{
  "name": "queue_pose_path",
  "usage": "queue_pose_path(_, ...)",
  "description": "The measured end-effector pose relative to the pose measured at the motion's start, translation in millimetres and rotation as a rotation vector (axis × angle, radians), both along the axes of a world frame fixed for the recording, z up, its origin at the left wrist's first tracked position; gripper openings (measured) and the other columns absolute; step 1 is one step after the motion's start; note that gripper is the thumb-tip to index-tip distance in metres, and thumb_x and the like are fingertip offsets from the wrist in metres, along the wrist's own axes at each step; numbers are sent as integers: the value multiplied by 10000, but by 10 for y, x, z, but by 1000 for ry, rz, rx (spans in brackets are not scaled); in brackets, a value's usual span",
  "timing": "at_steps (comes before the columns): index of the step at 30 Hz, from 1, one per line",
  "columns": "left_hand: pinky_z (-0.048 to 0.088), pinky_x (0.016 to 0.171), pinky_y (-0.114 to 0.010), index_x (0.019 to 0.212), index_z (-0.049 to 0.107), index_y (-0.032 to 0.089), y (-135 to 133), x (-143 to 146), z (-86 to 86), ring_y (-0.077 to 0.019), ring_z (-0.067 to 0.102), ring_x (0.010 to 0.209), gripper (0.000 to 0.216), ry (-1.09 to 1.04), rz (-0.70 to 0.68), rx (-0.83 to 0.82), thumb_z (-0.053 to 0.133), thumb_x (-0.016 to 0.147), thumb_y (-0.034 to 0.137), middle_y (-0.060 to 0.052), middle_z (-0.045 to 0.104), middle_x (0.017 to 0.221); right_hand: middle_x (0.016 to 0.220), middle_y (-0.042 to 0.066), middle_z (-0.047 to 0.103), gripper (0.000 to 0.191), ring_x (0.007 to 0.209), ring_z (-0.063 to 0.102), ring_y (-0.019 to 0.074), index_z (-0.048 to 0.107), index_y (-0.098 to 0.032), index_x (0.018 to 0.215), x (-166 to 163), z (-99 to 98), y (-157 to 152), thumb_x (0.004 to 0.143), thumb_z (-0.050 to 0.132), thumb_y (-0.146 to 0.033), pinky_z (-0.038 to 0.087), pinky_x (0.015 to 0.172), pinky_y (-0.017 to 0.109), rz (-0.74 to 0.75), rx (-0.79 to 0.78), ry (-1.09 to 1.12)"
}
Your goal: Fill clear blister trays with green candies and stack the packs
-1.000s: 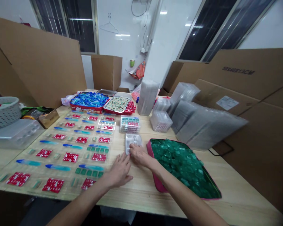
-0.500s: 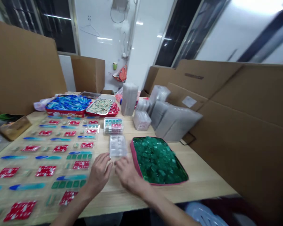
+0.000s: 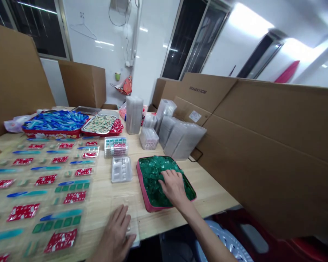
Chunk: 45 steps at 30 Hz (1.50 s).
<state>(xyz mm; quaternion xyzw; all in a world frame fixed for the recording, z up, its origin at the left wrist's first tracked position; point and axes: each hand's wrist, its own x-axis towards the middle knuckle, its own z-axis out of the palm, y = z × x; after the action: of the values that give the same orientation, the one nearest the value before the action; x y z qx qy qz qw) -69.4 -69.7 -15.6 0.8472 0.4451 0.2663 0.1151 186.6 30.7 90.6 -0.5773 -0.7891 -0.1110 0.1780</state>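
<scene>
My left hand lies on a clear plastic blister tray by the table's front edge, fingers stretched out and thumb apart. My right hand reaches into a red-rimmed tin heaped with small translucent green squares. Its fingers are bent and the thumb stands apart; the fingertips touch the pieces, and I see nothing gripped. Another clear blister tray sits between the tin and rows of filled trays. Those hold blue toothbrush-like sticks, red patterned packets and green squares.
Behind stand a tin of blue sticks, a metal tray of pale pieces, stacked filled trays and stacks of clear plastic trays. A large cardboard box borders the right side. Below the edge is a light blue plastic stool.
My hands have moved apart. The right went right into the green pieces; the left came down onto a clear blister tray near the edge. The camera view has turned right.
</scene>
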Motion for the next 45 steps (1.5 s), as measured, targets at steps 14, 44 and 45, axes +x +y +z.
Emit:
queue_pose_path(14,303,1090,-543,1239,495,145,-153,82,178,-346,286,1366,525,127,0,-254,636,750,275,-169,331,1483,867,41,608,188,792,589,169,598,-192,860,-730,-201,-65,813,485,-49,426,683,241,500,-362,268)
queue_pose_path(44,239,1093,-595,1220,506,169,-165,63,150,-352,255,1376,473,90,3,-182,621,774,276,-146,389,1456,858,50,650,160,764,584,159,621,-160,856,-965,-388,-105,784,526,-53,353,645,231,473,-474,38)
queue_pose_path(45,245,1088,-599,1214,512,168,-163,65,147,-357,263,1371,470,91,1,-183,624,769,268,-143,392,1456,867,47,648,164,792,581,158,619,-164,867,-895,-344,-90,806,511,-57,356,675,232,448,-423,77)
